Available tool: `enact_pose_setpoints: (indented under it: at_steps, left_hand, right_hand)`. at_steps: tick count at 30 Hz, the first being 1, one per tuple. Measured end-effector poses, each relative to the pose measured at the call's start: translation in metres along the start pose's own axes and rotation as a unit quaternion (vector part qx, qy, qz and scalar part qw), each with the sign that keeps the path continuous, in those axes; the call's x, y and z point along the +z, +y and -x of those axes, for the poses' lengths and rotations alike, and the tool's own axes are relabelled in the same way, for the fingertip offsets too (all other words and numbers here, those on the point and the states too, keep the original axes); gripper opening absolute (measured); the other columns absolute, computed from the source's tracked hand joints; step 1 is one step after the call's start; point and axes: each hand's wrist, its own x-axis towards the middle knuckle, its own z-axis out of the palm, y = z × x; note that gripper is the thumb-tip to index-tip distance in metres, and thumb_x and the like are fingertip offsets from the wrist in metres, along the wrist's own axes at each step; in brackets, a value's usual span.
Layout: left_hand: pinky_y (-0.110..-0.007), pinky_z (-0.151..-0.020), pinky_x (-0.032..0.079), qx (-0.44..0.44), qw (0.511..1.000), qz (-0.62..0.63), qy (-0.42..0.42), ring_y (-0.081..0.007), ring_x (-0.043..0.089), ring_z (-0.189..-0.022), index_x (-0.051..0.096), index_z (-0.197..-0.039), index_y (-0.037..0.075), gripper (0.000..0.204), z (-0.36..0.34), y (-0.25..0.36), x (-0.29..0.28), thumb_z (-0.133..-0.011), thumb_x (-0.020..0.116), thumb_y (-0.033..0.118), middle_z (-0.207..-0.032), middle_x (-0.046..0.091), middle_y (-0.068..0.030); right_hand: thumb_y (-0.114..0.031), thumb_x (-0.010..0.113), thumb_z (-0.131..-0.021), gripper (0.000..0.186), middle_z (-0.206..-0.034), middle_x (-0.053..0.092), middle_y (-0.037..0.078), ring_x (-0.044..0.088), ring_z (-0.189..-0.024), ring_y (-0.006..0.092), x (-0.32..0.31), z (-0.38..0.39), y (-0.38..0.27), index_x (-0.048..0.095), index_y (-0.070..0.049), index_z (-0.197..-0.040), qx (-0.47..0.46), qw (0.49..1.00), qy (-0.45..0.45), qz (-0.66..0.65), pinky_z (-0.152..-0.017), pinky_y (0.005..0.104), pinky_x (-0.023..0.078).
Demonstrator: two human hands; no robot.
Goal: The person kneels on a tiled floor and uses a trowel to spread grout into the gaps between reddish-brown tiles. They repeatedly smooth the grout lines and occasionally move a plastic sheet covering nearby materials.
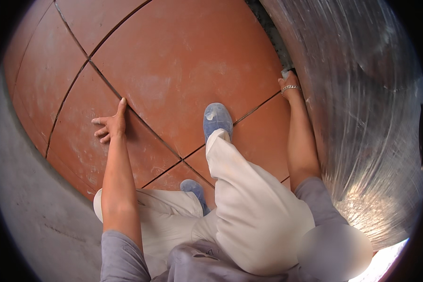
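Here, notes by item, head view only.

Left hand point(110, 126): flat on a terracotta floor tile point(183, 66), fingers spread, index finger stretched along a dark grout joint point(105, 80). Released, grasping nothing.

Right hand point(289, 84): reached far forward to where the tiles meet the curved metal wall point(362, 117). Fingertips hidden against the wall's base; a small pale object point(285, 73) shows at them, too small to identify. Whether the hand grips it or only touches it, cannot tell. Bracelet point(290, 87) on the wrist.

Tiles: large, reddish-brown, dusty with pale smears. Joints bend with the lens. The tile under the left hand is partly covered by the forearm.

Metal wall: shiny, streaked, fills the right side; its upper and right parts are cut off by the dark lens rim. A strip of dark rough ground point(272, 28) runs between tile edge and wall.

Grey surface point(28, 207): bare concrete-like band at left, beyond the tile edge; outer part lost in the rim.

Legs: cream trousers point(249, 207), one knee raised in the middle, hiding the tiles beneath. Blue shoe point(217, 120) planted on a tile ahead; a second blue shoe point(195, 190) mostly hidden between the legs.

Lower right: bright patch at the rim, overexposed, unreadable.
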Motion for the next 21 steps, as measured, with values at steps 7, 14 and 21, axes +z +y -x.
enact_pose_setpoints:
  at_steps: [7, 14, 21]
  left_hand:
    - [-0.076, -0.109, 0.001, 0.004, 1.0, -0.003, 0.008, -0.0608, -0.014, -0.143, -0.013, -0.158, 0.011, 0.157, -0.003, -0.006, 0.004, -0.052, 0.073, 0.088, -0.157, -0.016, -0.0381]
    - [-0.076, -0.108, -0.001, 0.001, 1.0, -0.005, 0.012, -0.0607, -0.016, -0.143, -0.013, -0.158, 0.011, 0.157, -0.004, -0.006, 0.005, -0.051, 0.073, 0.088, -0.157, -0.016, -0.038]
    - [-0.076, -0.108, -0.001, 0.006, 1.0, -0.003, 0.01, -0.0626, -0.017, -0.141, -0.013, -0.157, 0.009, 0.158, -0.007, -0.006, 0.005, -0.052, 0.074, 0.087, -0.155, -0.017, -0.0409]
  right_hand:
    - [-0.029, 0.071, -0.088, 0.06, -0.134, 0.057, 0.026, 0.056, -0.123, 0.0413, -0.002, 0.003, 0.0, 0.051, 0.0, -0.136, 0.002, 0.995, 0.092, -0.049, -0.103, 0.0468, 0.045]
    - [-0.025, 0.071, -0.088, 0.051, -0.125, 0.063, 0.025, 0.06, -0.118, 0.0412, -0.001, -0.002, -0.002, 0.054, 0.0, -0.129, -0.068, 0.995, 0.067, -0.006, -0.098, 0.0474, 0.048]
    - [-0.018, 0.068, -0.09, 0.052, -0.136, 0.056, 0.025, 0.055, -0.125, 0.0397, -0.002, 0.01, 0.03, 0.05, -0.001, -0.136, -0.056, 0.996, -0.031, 0.058, -0.104, 0.0437, 0.046]
